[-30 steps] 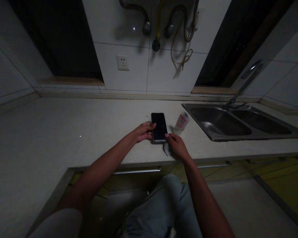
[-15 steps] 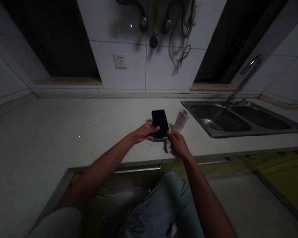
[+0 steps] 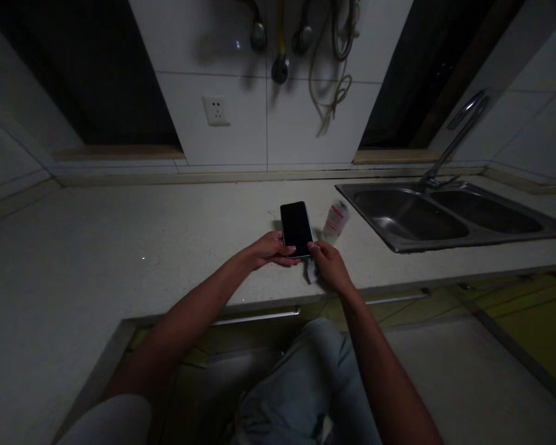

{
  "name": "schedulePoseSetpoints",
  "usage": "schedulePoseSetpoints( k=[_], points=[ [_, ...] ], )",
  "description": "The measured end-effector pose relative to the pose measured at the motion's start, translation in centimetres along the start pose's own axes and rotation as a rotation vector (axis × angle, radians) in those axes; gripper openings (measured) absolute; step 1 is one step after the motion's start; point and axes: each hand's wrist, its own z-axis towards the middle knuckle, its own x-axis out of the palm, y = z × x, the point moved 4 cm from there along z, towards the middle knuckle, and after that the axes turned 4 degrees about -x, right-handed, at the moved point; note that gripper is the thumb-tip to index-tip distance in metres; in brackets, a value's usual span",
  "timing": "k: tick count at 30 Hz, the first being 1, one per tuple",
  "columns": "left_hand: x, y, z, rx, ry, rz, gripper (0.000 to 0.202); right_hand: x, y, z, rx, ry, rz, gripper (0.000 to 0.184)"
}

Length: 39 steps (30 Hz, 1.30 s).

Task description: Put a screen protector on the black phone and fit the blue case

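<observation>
A smartphone (image 3: 296, 225) with a dark screen is held over the counter, its top pointing away from me. My left hand (image 3: 272, 248) grips its lower left side, thumb on the front and fingers underneath. At the lower right corner, my right hand (image 3: 327, 259) is closed with its thumb at the phone's edge. A small pale cloth or tissue (image 3: 312, 271) hangs below those right fingers; most of it is hidden. Just beyond my right hand, a clear bottle with a pink and white label (image 3: 336, 219) is on the counter.
The pale countertop (image 3: 189, 228) runs along a tiled wall with a socket (image 3: 216, 111) and capped pipes above. To the right is a steel double sink (image 3: 398, 246) with a curved faucet (image 3: 463, 133). Drawers with metal handles (image 3: 259, 319) are below the counter edge.
My left thumb has slid down the phone's screen toward its bottom edge. Both hands still hold the phone. The whole view has shifted slightly; the bottle stays in its place.
</observation>
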Motion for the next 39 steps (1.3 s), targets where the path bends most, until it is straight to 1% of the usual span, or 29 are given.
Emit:
schedulePoseSetpoints(
  k=[4,6,8,11,14,16,19,23,27,31,33,36,39],
  points=[
    [-0.2,-0.6,-0.8,-0.106,0.023,0.071,0.039,0.0,0.3,0.0,-0.011,0.046,-0.095,0.046],
    [-0.7,-0.9,-1.1,-0.125,-0.042,0.125,0.035,0.1,0.5,-0.1,-0.021,0.072,-0.123,0.047],
    [-1.3,-1.4,-1.2,-0.075,-0.167,0.137,0.037,0.2,0.7,-0.3,-0.029,0.107,-0.142,0.046],
    [-2.2,-2.0,-1.1,0.086,-0.356,0.050,0.036,0.4,0.9,-0.5,-0.040,0.165,-0.204,0.046],
    [-2.9,-2.2,-0.9,0.182,-0.466,-0.010,0.029,0.7,1.3,-0.7,-0.054,0.226,-0.310,0.045],
    [-3.2,-2.1,-0.8,0.193,-0.491,-0.006,0.028,0.9,1.5,-0.7,-0.050,0.256,-0.387,0.046],
    [-3.5,-1.8,-0.6,0.183,-0.494,0.000,0.029,1.1,1.9,-0.8,-0.046,0.284,-0.476,0.046],
    [-3.8,-1.7,-0.5,0.165,-0.499,-0.008,0.026,1.2,2.1,-0.9,-0.053,0.291,-0.529,0.045],
    [-3.7,-1.9,-0.6,0.157,-0.471,-0.012,0.032,1.2,2.0,-0.9,-0.058,0.283,-0.546,0.045],
    [-3.8,-1.9,-0.4,0.148,-0.489,0.030,0.041,1.3,2.3,-0.9,-0.056,0.290,-0.571,0.044],
    [-4.1,-2.0,-0.3,0.186,-0.549,0.091,0.040,1.3,2.5,-0.9,-0.038,0.295,-0.601,0.045],
    [-4.8,-2.4,-0.5,0.270,-0.696,0.294,0.028,1.4,2.8,-0.6,-0.036,0.337,-0.650,0.046],
    [-5.4,-2.7,-0.7,0.247,-0.782,0.565,0.028,1.6,3.1,-0.2,-0.056,0.394,-0.688,0.048]
  ],
)
